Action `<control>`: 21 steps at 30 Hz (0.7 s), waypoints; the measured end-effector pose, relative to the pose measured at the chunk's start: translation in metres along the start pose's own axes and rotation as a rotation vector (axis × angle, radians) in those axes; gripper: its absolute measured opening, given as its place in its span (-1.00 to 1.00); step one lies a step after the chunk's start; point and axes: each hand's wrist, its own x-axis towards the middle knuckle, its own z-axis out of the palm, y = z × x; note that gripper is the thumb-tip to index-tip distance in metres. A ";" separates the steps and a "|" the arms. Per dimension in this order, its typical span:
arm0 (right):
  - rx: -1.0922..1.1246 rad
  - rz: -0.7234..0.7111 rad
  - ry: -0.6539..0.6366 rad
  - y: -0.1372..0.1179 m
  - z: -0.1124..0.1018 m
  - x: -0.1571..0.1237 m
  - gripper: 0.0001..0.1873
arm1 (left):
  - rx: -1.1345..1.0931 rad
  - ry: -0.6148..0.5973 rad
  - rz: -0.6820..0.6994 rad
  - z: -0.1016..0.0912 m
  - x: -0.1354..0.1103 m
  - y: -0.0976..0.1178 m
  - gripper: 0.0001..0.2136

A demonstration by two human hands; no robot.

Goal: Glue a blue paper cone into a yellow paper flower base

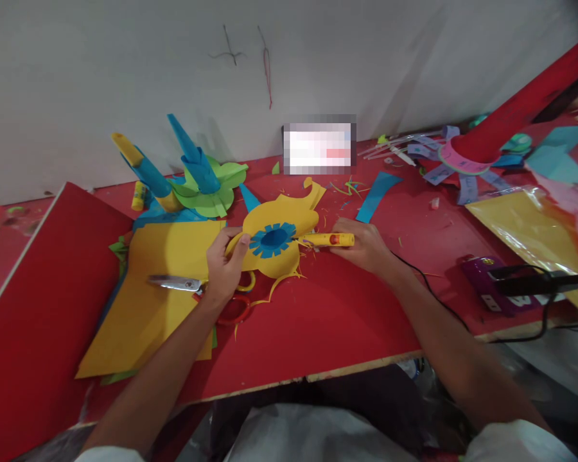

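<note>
Flower [279,213] sits pinched in the left hand [225,260]; the right hand [366,247] grips a glue gun [327,239], tip [298,240] beside the blue centre [272,239]. Scissors [176,283] lie nearby.

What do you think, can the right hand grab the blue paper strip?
Probably yes: the blue paper strip lies just beyond the right hand, with nothing seen between. It holds the yellow glue gun, so it may need to let go.
</note>
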 end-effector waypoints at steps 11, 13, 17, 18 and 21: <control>-0.019 -0.001 0.013 -0.003 0.000 0.001 -0.76 | 0.005 0.001 0.006 -0.001 0.001 -0.001 -0.64; -0.017 -0.006 0.007 -0.003 0.001 0.001 -0.77 | 0.008 0.001 0.008 0.000 0.001 -0.001 -0.64; -0.024 0.002 -0.008 -0.004 0.001 0.001 -0.76 | 0.005 0.002 0.018 0.000 0.000 -0.001 -0.63; -0.029 0.005 -0.005 -0.004 0.001 0.001 -0.76 | 0.003 0.003 0.018 0.000 0.000 -0.001 -0.63; -0.033 0.004 -0.010 -0.003 0.001 0.001 -0.75 | -0.001 0.001 0.016 0.000 0.000 -0.002 -0.63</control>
